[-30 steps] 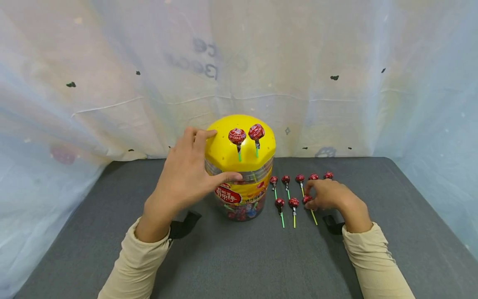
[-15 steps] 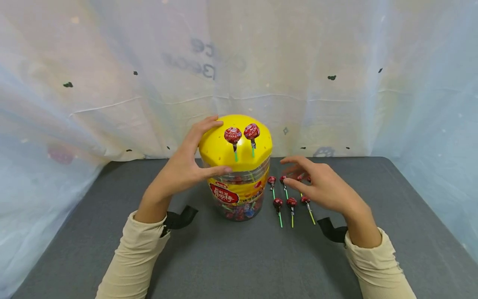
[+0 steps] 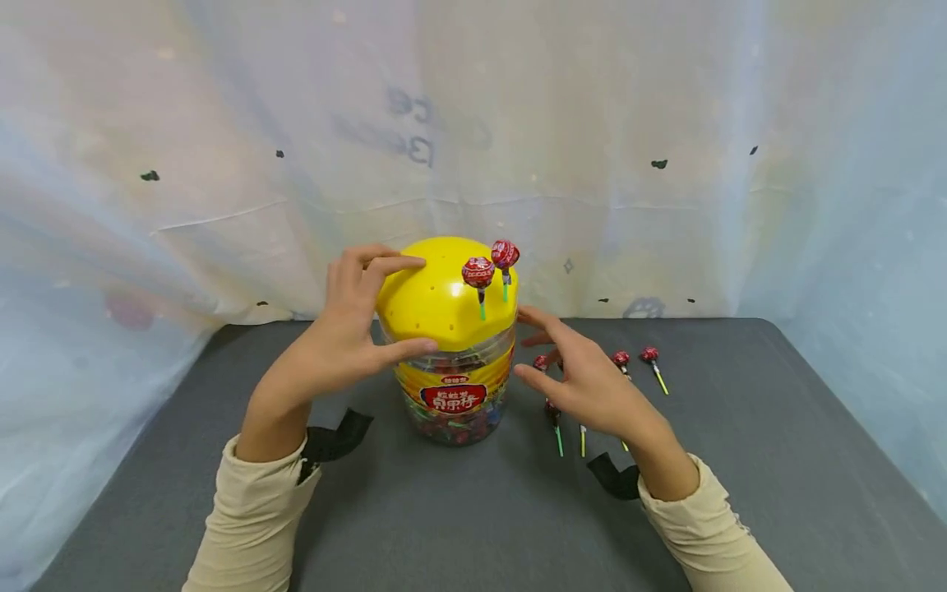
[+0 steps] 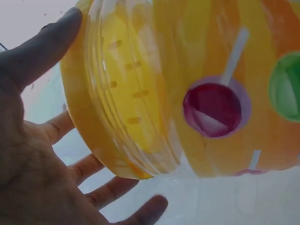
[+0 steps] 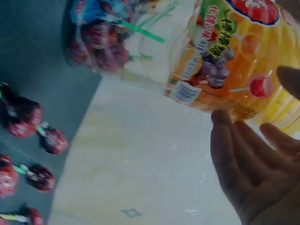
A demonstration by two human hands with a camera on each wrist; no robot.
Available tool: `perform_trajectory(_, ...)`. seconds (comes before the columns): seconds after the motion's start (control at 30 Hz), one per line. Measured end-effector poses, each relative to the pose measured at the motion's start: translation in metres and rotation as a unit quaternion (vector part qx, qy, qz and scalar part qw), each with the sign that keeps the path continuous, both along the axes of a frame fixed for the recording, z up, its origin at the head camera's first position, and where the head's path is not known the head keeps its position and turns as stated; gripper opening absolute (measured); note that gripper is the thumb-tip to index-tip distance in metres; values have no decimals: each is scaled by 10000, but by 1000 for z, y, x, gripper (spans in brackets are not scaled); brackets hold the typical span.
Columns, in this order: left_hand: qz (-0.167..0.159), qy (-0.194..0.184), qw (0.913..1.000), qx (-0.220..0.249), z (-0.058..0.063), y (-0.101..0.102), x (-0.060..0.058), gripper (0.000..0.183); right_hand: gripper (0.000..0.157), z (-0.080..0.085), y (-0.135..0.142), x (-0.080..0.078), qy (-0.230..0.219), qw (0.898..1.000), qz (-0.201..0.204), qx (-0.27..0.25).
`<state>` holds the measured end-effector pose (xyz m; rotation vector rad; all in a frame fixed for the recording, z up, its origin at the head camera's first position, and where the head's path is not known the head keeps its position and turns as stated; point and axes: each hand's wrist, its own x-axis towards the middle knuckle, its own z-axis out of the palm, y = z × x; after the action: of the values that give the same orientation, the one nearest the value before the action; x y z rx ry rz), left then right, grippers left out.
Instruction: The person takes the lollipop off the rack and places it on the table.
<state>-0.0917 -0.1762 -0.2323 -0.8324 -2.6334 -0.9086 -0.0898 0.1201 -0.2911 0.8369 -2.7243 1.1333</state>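
Note:
A clear plastic candy jar (image 3: pixel 451 362) with a yellow and red label stands on the table, lollipops heaped inside. Two red-wrapped lollipops (image 3: pixel 478 272) stand upright in holes at the right of its domed yellow lid (image 3: pixel 436 288). My left hand (image 3: pixel 340 329) spans the lid's left side, thumb at the front rim and fingers over the top. In the left wrist view its thumb (image 4: pixel 51 44) lies against the lid's edge. My right hand (image 3: pixel 584 374) is at the jar's right side, fingers extended, holding nothing; its fingertips (image 5: pixel 220 119) come right up to the label.
Several loose red lollipops (image 3: pixel 650 354) lie in rows on the grey table (image 3: pixel 473 526) to the right of the jar, partly hidden by my right hand. A pale curtain (image 3: pixel 592 123) hangs behind the table and along its sides.
The jar has turned, its front and both lid lollipops swinging right, and shifted slightly left. My right hand has left the loose lollipops and moved left to the jar's side.

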Motion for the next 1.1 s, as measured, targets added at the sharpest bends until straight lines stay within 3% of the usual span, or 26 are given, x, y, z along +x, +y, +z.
perform_trajectory(0.07, 32, 213, 9998, -6, -1, 6, 0, 81, 69, 8, -1, 0, 305, 9990, -292, -151)
perform_trajectory(0.17, -144, 324, 9993, 115, -4, 12, -2, 81, 65, 26, -6, 3, 767, 9910, -593, -928)
perform_trajectory(0.27, -425, 156, 9985, 312, -6, 13, -3, 81, 66, 43, -16, 5, 1111, 9754, -387, -1864)
perform_trajectory(0.37, -586, -42, 9973, 437, -8, 11, -1, 82, 64, 51, -27, 5, 1366, 9644, -138, -2260)
perform_trajectory(0.47, -628, -12, 9970, 449, -8, 9, 0, 82, 56, 52, -35, 2, 1638, 9586, -45, -2331)
perform_trajectory(0.57, -664, 89, 9971, 370, -6, 9, 0, 83, 49, 52, -37, 0, 1934, 9560, -254, -2191)
perform_trajectory(0.7, -710, 206, 9970, 224, -4, 11, -2, 84, 52, 51, -34, -1, 2149, 9582, -572, -1801)
perform_trajectory(0.87, -746, 278, 9967, 167, -4, 11, -5, 85, 56, 49, -33, -4, 2414, 9579, -647, -1409)
perform_trajectory(1.0, -640, 477, 9968, 59, -5, 12, -5, 82, 52, 46, -36, -6, 2555, 9487, -909, -1628)
perform_trajectory(1.1, -493, 663, 9966, -61, -6, 15, -3, 79, 50, 44, -37, -8, 2635, 9337, -1210, -2099)
